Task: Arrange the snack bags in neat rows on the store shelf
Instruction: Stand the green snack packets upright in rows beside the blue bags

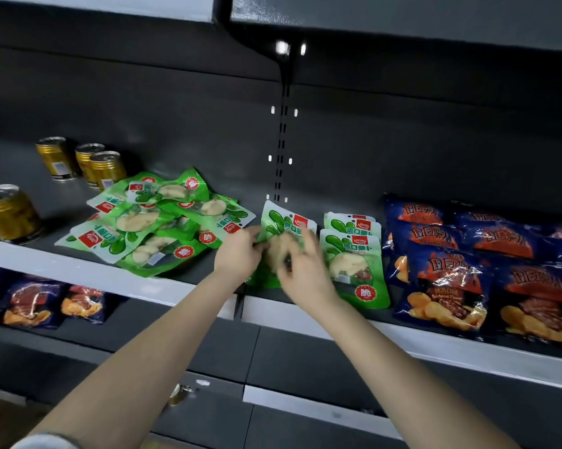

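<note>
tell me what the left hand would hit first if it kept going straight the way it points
The left hand already grips the green bag, so that comes first; behind it probably the dark back panel, depth unclear.

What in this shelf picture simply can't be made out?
Head view only:
Held green bag: its lower part is hidden behind the left hand and right hand.
Right hand's fingers: motion-blurred, so their grip is unclear.
Green pile: bags overlap, so the count is hidden.
Blue chip bags: the rightmost are cut off by the frame edge.
</note>
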